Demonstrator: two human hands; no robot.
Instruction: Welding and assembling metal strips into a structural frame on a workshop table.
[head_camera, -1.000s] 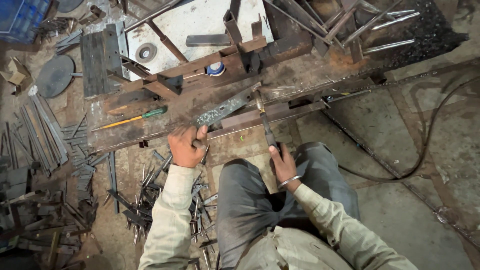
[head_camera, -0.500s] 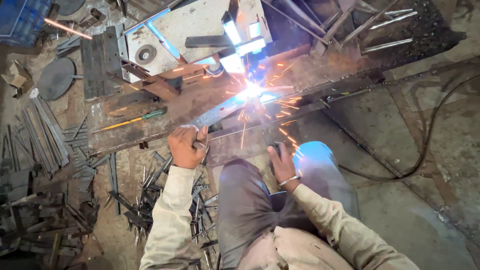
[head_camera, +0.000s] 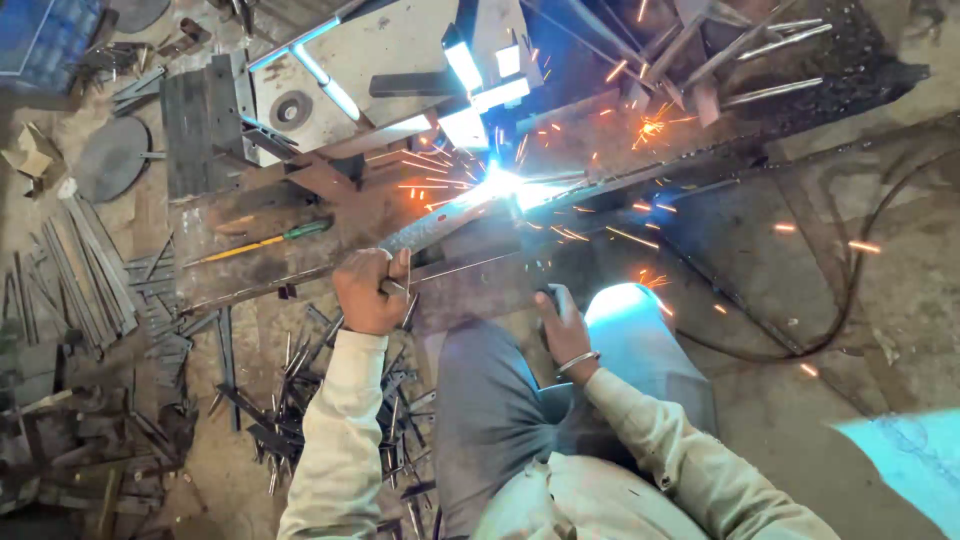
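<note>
Left hand (head_camera: 370, 290) fisted in a closed grip around a flat, mottled grey steel bar (head_camera: 440, 225), which lay along a rusty angle-iron frame (head_camera: 300, 285) and ended at the white-blue welding arc (head_camera: 500, 182). Right hand (head_camera: 562, 325), wearing a metal bangle, closed its grip on a dark electrode holder (head_camera: 547, 296) above the knee. Orange sparks scattered. A yellow-shafted, green-handled screwdriver (head_camera: 265, 240) lay just beside the frame.

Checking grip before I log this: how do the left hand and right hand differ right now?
The left hand is a closed fist around the flat grey metal bar, well lit; the right hand sits lower by the knee, shadowed, so what it grips cannot be told. The right hand wears a silver wrist bangle; the left hand's wrist is bare. Both have cream sleeves and work bare near the bright welding arc.
</note>
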